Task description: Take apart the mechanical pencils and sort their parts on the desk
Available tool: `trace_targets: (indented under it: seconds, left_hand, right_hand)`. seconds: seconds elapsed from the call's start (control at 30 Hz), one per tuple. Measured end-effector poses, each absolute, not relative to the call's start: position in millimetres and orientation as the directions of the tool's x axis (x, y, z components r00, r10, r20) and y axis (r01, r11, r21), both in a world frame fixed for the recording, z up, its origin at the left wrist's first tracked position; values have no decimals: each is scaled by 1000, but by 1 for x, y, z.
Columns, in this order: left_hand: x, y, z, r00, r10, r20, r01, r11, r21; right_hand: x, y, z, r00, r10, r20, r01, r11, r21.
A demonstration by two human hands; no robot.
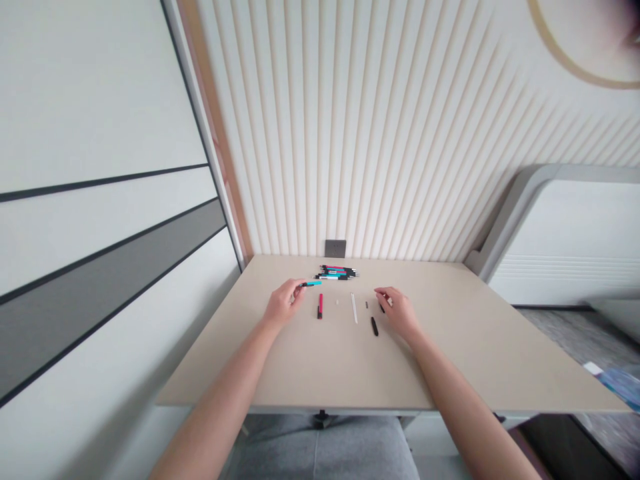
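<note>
My left hand, at the left of the group of pen parts, pinches a blue-and-black pen barrel that points to the right. On the other side, my right hand is closed with its fingers curled down around a small black pen part, mostly hidden. A red pen barrel with a black end lies between the hands. Right of it are a tiny white piece and thin white refills. A small dark piece and a black grip lie near my right hand.
A pile of several pens in black, blue and red lies at the back of the beige table. Behind it, a dark wall socket sits in the ribbed wall. A white cabinet stands left, a bed headboard right.
</note>
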State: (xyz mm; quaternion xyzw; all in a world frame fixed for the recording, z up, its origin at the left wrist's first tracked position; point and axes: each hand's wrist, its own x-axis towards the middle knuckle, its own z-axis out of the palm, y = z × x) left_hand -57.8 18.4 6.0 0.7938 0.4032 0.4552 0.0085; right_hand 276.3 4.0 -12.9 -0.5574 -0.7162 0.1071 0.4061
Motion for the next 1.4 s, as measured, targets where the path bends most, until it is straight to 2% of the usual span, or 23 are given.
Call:
trace_targets:
  seconds: [0.13, 0.23, 0.47, 0.77, 0.97, 1.13, 1.3, 1.4]
  left_hand:
    - [-57, 19, 7, 259, 665, 701, 641, -661, 390]
    - [-57, 19, 7, 278, 671, 687, 651, -658, 379]
    - [-57, 21, 4, 307, 664, 682, 624, -682, 383]
    - [-59, 22, 4, 312, 646, 697, 632, -689, 355]
    - [-58, 20, 6, 384, 631, 674, 644, -706, 294]
    - [-58, 14, 10, 528, 668, 524, 657, -713, 245]
    - [-59, 12, 12, 598, 681, 423, 663, -717, 215]
    - [-60, 11, 13, 594, 703, 391, 685, -697, 212]
  right_hand:
    - [286, 7, -18, -2, 924, 382, 746, 256, -615]
    - [272, 3, -15, -56, 926, 374, 748, 287, -598]
    - [216, 7, 3, -324, 888, 327, 791, 444, -422]
    - [201, 20, -3, -366, 901, 232, 829, 429, -359]
    - [199, 20, -6, -369, 896, 246, 812, 440, -383]
    - [205, 16, -3, -361, 890, 279, 780, 452, -433]
    - [236, 6, 4, -216, 897, 386, 735, 409, -540]
    - [260, -1, 6, -132, 910, 392, 713, 362, -600]
